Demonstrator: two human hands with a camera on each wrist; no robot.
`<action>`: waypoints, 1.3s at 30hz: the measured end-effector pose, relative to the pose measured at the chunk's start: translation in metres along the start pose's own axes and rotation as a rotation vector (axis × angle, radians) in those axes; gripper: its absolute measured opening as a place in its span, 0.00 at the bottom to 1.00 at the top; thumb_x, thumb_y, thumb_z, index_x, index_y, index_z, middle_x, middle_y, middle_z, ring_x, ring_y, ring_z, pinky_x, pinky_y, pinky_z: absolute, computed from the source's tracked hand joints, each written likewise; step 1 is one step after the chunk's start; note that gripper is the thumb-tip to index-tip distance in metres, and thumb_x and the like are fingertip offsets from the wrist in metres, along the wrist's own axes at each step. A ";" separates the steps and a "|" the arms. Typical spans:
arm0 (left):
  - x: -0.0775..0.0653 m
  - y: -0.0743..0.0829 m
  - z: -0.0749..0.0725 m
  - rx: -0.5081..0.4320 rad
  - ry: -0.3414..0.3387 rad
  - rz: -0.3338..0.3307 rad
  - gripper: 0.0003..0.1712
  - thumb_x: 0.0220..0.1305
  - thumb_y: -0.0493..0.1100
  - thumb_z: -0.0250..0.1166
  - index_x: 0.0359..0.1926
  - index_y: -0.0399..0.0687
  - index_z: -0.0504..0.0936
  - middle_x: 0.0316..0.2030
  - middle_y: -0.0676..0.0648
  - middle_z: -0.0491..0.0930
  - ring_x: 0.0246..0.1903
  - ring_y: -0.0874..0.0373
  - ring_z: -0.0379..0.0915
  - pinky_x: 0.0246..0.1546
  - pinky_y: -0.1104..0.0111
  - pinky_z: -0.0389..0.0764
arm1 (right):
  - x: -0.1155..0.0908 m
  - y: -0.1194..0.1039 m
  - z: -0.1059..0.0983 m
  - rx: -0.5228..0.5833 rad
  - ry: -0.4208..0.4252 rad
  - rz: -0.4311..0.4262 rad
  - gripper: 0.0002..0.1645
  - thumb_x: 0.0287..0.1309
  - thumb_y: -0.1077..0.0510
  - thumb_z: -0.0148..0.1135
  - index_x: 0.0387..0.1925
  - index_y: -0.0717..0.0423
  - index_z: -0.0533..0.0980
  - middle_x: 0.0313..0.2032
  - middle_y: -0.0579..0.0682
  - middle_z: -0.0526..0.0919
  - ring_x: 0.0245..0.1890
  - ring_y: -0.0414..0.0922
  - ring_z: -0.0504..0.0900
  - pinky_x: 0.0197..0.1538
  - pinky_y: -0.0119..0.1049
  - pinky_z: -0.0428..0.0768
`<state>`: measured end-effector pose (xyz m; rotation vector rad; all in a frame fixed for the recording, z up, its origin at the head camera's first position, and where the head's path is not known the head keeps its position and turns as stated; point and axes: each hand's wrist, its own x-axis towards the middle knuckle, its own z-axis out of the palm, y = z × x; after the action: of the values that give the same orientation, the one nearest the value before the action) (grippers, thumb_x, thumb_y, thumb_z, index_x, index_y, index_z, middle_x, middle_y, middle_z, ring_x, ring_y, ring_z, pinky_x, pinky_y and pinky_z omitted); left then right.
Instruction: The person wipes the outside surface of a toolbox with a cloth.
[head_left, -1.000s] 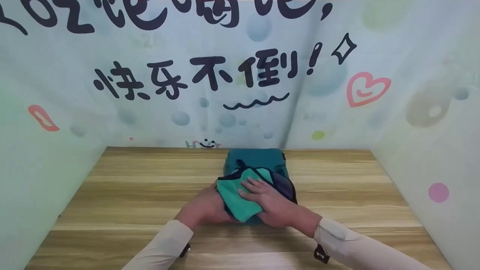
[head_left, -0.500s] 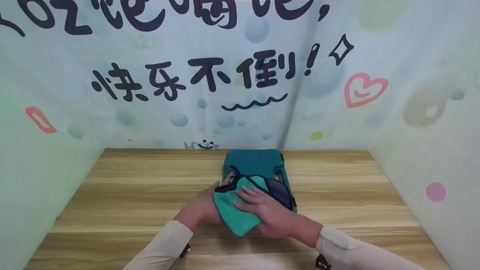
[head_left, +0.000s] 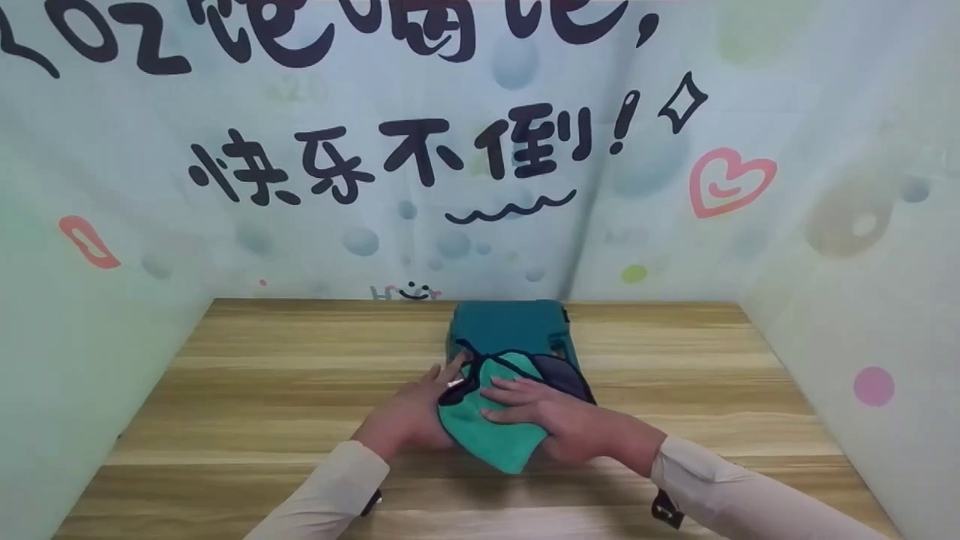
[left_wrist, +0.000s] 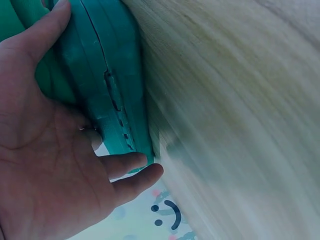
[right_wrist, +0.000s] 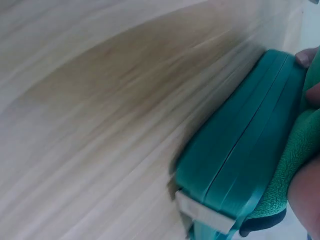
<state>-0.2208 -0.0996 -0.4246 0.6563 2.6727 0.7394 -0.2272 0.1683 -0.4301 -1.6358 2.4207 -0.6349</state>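
A teal plastic case lies on the wooden table, with a green cloth with dark edging draped over its near part. My right hand rests on the cloth, its fingers spread flat over it. My left hand braces the left side of the case, partly hidden by the cloth. In the left wrist view the left thumb and fingers are spread wide along the case's seamed side. The right wrist view shows a light-coloured latch on the case and the cloth's fuzzy surface beside the hand.
The wood-grain table extends to both sides of the case. A printed fabric backdrop stands right behind the table, and pale side walls flank it. Small black straps hang under the sleeves.
The right hand and the cloth have slid towards the near side and then a little to the right, baring more of the case top. The left hand stays at the case's left side.
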 end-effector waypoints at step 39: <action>0.008 -0.002 0.003 0.114 -0.059 0.029 0.71 0.53 0.76 0.68 0.83 0.56 0.37 0.80 0.55 0.29 0.75 0.33 0.40 0.65 0.41 0.62 | -0.054 0.048 -0.022 0.556 0.357 0.020 0.22 0.71 0.74 0.45 0.38 0.65 0.87 0.41 0.58 0.88 0.57 0.62 0.80 0.69 0.46 0.65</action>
<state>-0.2271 -0.0963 -0.4292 0.7347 2.6715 0.5684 -0.2541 0.2383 -0.4362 -1.3457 2.1651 -1.5405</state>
